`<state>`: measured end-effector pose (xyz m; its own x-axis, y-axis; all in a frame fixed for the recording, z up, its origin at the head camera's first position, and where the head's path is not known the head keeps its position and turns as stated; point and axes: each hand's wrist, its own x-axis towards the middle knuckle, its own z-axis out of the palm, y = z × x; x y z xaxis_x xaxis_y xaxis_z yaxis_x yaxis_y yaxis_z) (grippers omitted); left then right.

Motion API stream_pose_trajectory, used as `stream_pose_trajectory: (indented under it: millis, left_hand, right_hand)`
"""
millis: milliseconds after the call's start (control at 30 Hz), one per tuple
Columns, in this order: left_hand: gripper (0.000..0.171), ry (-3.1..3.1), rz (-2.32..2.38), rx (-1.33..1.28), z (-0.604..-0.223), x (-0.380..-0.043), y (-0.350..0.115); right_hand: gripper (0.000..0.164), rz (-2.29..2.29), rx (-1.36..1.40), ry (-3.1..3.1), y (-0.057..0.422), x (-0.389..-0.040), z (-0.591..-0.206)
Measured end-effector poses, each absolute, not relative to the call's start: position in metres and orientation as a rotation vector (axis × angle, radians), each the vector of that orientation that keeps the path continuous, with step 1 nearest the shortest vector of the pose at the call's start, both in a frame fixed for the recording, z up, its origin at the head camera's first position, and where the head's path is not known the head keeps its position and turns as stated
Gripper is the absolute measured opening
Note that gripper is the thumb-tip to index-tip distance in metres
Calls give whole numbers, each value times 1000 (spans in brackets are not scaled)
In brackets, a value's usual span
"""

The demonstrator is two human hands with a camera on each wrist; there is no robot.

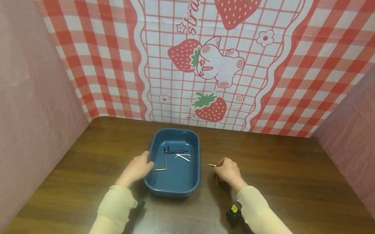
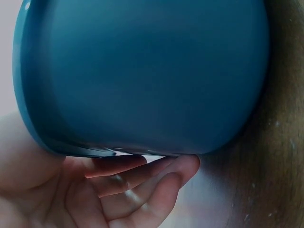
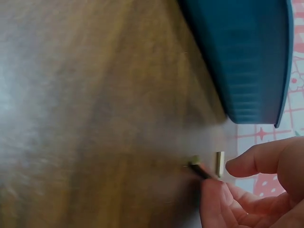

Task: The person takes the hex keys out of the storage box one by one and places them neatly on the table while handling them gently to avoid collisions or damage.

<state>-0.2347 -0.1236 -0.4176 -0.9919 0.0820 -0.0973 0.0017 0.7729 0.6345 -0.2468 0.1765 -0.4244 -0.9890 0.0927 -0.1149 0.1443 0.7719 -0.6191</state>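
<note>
My left hand (image 1: 137, 167) grips the left side of a blue tray (image 1: 170, 194), thumb over the rim and fingers along the outer wall. In the left wrist view the tray's wall (image 2: 156, 80) stands beside the fingers (image 2: 137, 190). To the right of the tray, my right hand (image 1: 229, 171) is low at the table, its thumb and fingers closed about an L-shaped brass-coloured hex key (image 1: 212, 165). The key's short arm (image 3: 220, 164) shows near the thumb; its bend is partly hidden by the fingers.
Inside the tray lie a brass-coloured hex key (image 1: 165, 161), black hex keys (image 1: 175, 152) and silver-white hex keys (image 1: 184, 157). The brown wooden table (image 1: 286, 177) ends at a strawberry-patterned cloth (image 1: 211, 70) behind. Pink cloths hang at both sides.
</note>
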Motion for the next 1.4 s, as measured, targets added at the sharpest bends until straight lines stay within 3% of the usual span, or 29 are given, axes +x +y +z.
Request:
stream_pose_trajectory:
  millis: [1000,1400]
  left_hand:
    - [44,2848,1006,56,-417,-235,-126]
    - [45,2852,1011,62,-420,-237,-124]
  right_hand:
    - [17,-856,-238,3096,117,-254,-361]
    - [17,-656,-475,3036,80,-249,-353]
